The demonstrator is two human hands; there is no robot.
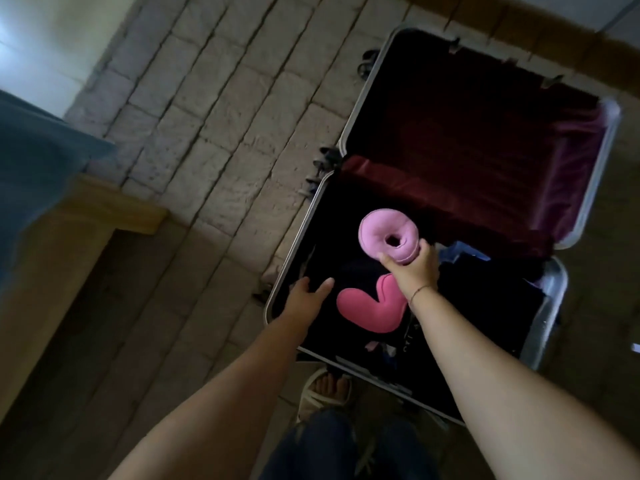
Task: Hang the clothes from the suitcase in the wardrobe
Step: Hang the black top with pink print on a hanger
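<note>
An open suitcase (550, 306) with a silver rim lies flat on the floor, its lid half lined in dark red. Dark clothes (485, 292) fill the near half, hard to tell apart in the dim light. My right hand (412, 268) is shut on a light pink ring-shaped cushion (384, 237), held above the clothes. A darker pink curved cushion (374, 306) rests on the dark clothes just below it. My left hand (308, 292) is open, fingers spread, over the suitcase's left rim and holds nothing.
A bed with a blue cover (38, 161) and a wooden frame (86, 220) stands at the left. The floor (214, 116) is pale stone-like tile. My foot in a light sandal (325, 389) sits by the suitcase's near edge.
</note>
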